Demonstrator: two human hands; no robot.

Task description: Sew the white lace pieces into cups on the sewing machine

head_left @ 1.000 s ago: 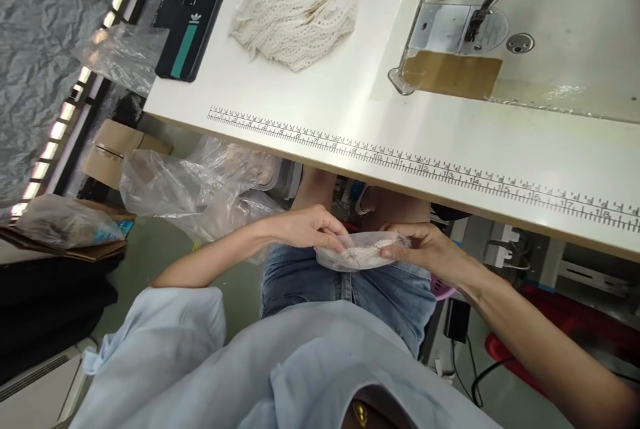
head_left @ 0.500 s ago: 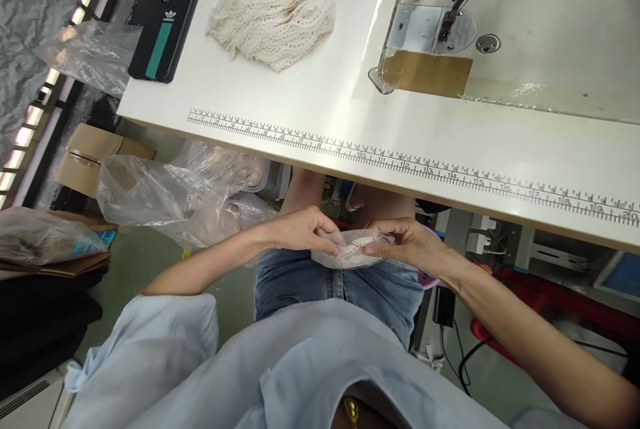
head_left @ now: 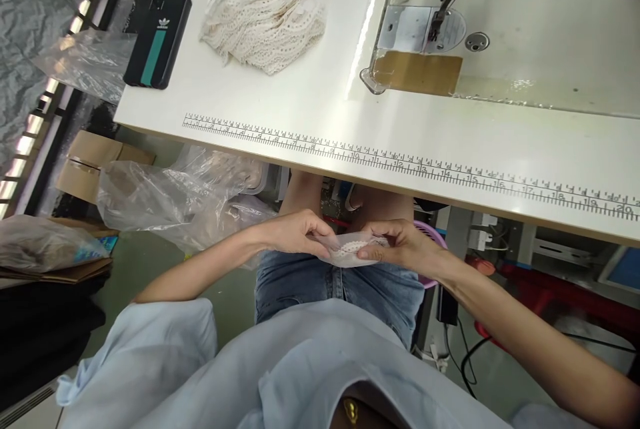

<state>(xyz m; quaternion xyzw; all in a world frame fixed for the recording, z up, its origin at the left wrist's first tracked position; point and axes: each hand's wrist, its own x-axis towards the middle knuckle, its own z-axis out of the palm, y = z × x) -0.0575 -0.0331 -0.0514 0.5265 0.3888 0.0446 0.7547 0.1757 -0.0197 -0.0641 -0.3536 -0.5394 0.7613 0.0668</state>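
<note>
Over my lap, a small piece of sheer white fabric with an eyelet-lace strip (head_left: 347, 257) stretches between both hands. My left hand (head_left: 302, 231) pinches its left end between thumb and fingers. Its right side is gripped by my right hand (head_left: 400, 243), whose thumb lies flat on the lace; the fingers behind the cloth are hidden. On the table above lies a bunched heap of cream eyelet lace (head_left: 265, 22), apart from both hands.
A sewing machine (head_left: 435, 29) is set into the white table (head_left: 310, 105), which has a printed ruler along its front edge. A black phone (head_left: 157, 42) lies at the left corner. Plastic bags (head_left: 150, 199) and a cardboard box (head_left: 90, 162) are below; a purple basket (head_left: 431, 235) stands at right.
The view has shifted slightly, so the table items sit a little more to the left. Both hands keep hold of the fabric piece, and the left fingers have shifted slightly along its edge.
</note>
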